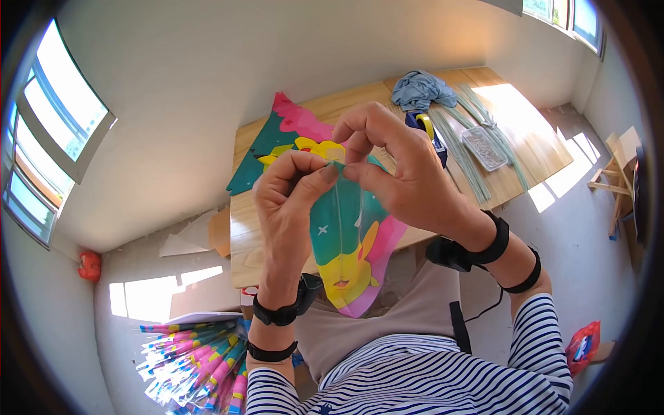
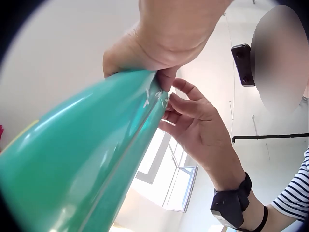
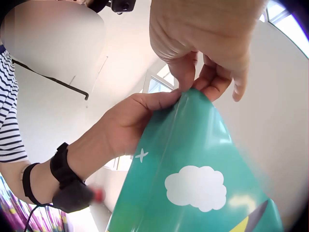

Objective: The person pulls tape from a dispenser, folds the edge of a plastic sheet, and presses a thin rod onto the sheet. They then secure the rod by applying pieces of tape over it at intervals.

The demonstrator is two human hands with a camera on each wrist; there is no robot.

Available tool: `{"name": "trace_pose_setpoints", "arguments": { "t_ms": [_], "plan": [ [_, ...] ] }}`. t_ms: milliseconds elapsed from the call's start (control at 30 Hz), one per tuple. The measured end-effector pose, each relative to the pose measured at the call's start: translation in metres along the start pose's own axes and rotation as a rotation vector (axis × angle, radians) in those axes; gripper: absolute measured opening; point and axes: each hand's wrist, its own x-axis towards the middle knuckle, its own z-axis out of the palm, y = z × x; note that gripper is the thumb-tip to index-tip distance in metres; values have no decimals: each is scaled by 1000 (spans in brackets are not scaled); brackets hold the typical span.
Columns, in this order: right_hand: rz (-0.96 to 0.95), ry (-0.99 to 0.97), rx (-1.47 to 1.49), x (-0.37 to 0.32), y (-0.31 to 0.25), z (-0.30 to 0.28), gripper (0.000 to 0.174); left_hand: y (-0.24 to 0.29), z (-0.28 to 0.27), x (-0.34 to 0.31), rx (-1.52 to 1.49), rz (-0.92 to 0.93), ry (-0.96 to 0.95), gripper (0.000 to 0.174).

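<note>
A green, yellow and pink printed kite (image 1: pixel 339 238) of thin glossy film hangs by its pointed tip in front of the person's chest. My left hand (image 1: pixel 287 197) pinches the tip between thumb and forefinger. Right beside it, the right hand (image 1: pixel 408 169) pinches the same tip, thumb close to the left thumb. The green film (image 3: pixel 159 183) drops below both hands in the right wrist view, with a white cloud print and a straight seam. In the left wrist view the film (image 2: pixel 82 145) bulges toward the camera, and the left fingertips are partly hidden behind it.
More printed film (image 1: pixel 266 138) lies on the wooden table (image 1: pixel 249 256). Thin pale rods (image 1: pixel 463 155), a clear box (image 1: pixel 484 147) of small parts and a crumpled blue cloth (image 1: pixel 422 90) lie at its right. A fan of wrapped colourful bundles (image 1: pixel 194 360) stands at lower left.
</note>
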Motion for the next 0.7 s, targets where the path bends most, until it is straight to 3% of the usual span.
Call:
{"name": "trace_pose_setpoints", "arguments": {
  "t_ms": [167, 367, 700],
  "plan": [
    [-392, 86, -428, -2, 3, 1, 31, -1, 0, -1, 7, 20, -3, 5],
    [-412, 136, -449, -3, 10, 4, 19, 0, 1, -1, 3, 2, -9, 3],
    [-345, -57, -477, 0, 7, -4, 17, 3, 2, -6, 83, 95, -37, 8]
  ]
}}
